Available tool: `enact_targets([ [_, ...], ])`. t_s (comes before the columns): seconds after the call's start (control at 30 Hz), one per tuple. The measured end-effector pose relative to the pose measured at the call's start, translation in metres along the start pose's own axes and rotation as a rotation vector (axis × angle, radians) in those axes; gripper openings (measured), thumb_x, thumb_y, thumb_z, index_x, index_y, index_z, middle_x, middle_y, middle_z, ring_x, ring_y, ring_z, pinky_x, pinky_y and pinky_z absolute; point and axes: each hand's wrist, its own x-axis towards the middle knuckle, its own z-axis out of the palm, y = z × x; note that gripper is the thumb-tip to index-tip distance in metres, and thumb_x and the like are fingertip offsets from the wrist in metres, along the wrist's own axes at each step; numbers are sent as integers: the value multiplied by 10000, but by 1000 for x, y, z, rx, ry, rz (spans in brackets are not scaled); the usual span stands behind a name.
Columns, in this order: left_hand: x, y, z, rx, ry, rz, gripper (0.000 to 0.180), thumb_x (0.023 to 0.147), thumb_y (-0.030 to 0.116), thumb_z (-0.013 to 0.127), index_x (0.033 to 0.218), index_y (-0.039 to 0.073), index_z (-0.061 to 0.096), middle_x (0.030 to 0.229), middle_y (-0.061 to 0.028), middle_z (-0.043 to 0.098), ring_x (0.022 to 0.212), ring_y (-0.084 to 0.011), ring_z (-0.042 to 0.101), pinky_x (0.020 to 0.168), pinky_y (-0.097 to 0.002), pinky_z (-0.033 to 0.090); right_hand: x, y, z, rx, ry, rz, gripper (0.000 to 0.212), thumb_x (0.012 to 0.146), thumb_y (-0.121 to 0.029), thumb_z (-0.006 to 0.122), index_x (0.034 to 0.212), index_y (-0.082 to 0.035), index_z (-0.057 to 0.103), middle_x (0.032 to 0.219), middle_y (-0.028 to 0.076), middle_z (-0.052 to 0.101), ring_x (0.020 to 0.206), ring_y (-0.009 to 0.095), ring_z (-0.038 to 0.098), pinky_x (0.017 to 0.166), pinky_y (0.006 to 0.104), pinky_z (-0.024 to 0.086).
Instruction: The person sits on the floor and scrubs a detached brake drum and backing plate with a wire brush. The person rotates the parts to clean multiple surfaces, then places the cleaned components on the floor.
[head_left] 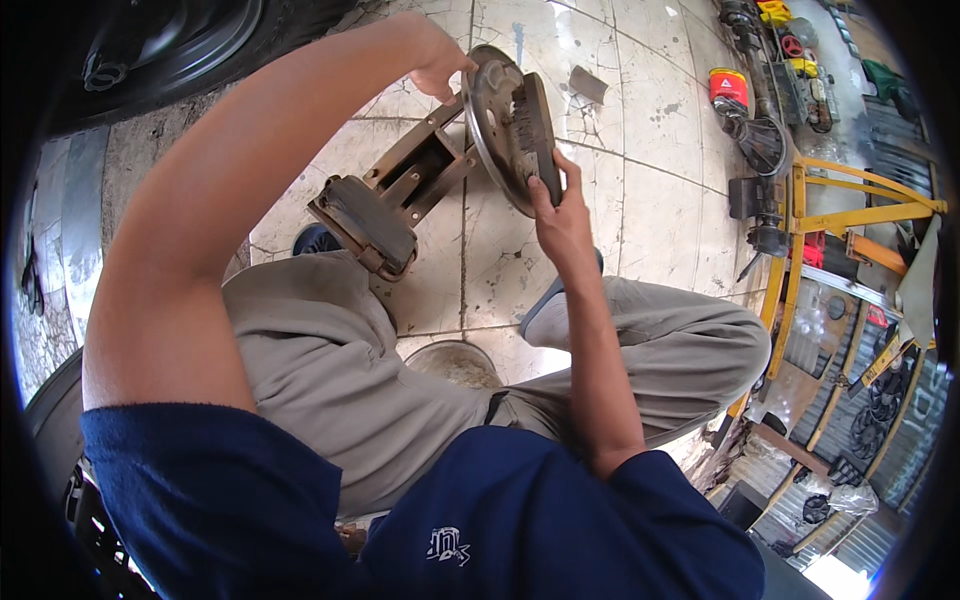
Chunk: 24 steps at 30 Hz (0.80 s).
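Note:
A round, worn metal plate (pixel 488 110) with a raised rim stands on edge in front of me. My left hand (pixel 436 68) has its fingers closed on the plate's upper left rim. With my right hand (pixel 565 215) I grip a dark, long-backed brush (pixel 540 125) by its lower end. The brush's bristles face the plate and appear to touch it. Beside the plate, a rusty metal bracket (pixel 425 165) slants down to the left; whether they are joined I cannot tell. At the bracket's near end sits a dark, worn, block-shaped pad (pixel 370 225).
Cracked pale floor tiles (pixel 640 120) surround the parts, with a small brown scrap (pixel 588 85) lying beyond. Between my legs is a round container (pixel 455 362). A large tyre (pixel 180 50) is at upper left. On the right stand a yellow metal frame (pixel 790 290) and a red can (pixel 729 92).

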Motion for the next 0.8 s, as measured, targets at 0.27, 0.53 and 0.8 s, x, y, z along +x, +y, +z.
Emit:
enact_targets([
  [0.27,0,3,2,-5,-7,-21,805,933,460,656,1598,268,245,1322,-180,630,1246,-351,589,1046,-473,465,3,3,-3,2,-46,47,549,1007,-337,569,1484,-155,368,1154,290,682,1072,458,670,908,449,512],
  [0.53,0,3,2,1,-31,-23,802,942,452,646,1602,268,229,1282,-181,650,1202,-346,616,1018,-466,477,-3,2,-1,-64,-12,25,536,1014,-308,592,1477,-114,405,1029,205,695,849,262,671,798,367,514],
  [0.8,5,2,5,-1,-26,-25,799,950,445,636,1605,283,208,1272,-178,654,1194,-343,620,1011,-467,480,-9,-1,-4,-111,-19,-28,559,1010,-322,562,1491,-128,354,1053,341,683,1023,510,660,880,500,517],
])
